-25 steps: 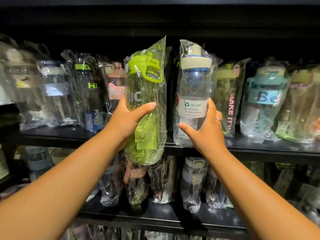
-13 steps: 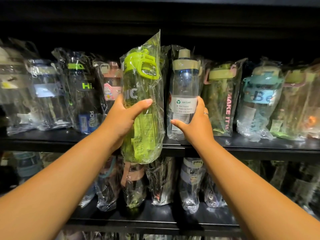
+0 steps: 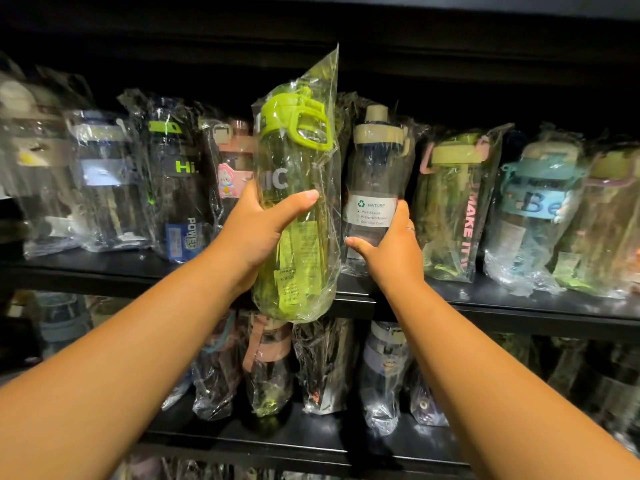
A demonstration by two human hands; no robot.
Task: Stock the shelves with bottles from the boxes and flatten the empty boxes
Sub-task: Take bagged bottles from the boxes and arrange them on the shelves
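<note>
The left hand (image 3: 256, 233) is clamped on a tall lime-green bottle (image 3: 298, 150), thumb across the front and fingers curled behind. The bottle is translucent plastic with a chunky loop-handled lid, sealed in a crinkly clear bag that rises to a point above the lid. It is held upright in front of the black upper shelf (image 3: 485, 303), its base hanging below the shelf's near edge.

Just to its right, the right hand (image 3: 391, 251) grips a clear bottle (image 3: 377, 168) with a beige cap and a white "NATURE" label, which stands on that shelf, also bagged.

Two hands, two bottles gripped. Counting the gripped one, eight wrapped bottles stand in the shelf's row, the leftmost blurred. Among them are a dark "Hi." bottle (image 3: 176, 188) and a pink-lidded bottle (image 3: 232, 168) at left, and a "MAKE IT" bottle (image 3: 453, 209) and a teal "Be" bottle (image 3: 533, 209) at right.

The lower shelf (image 3: 311, 438) holds more bagged bottles, partly hidden by both forearms.
</note>
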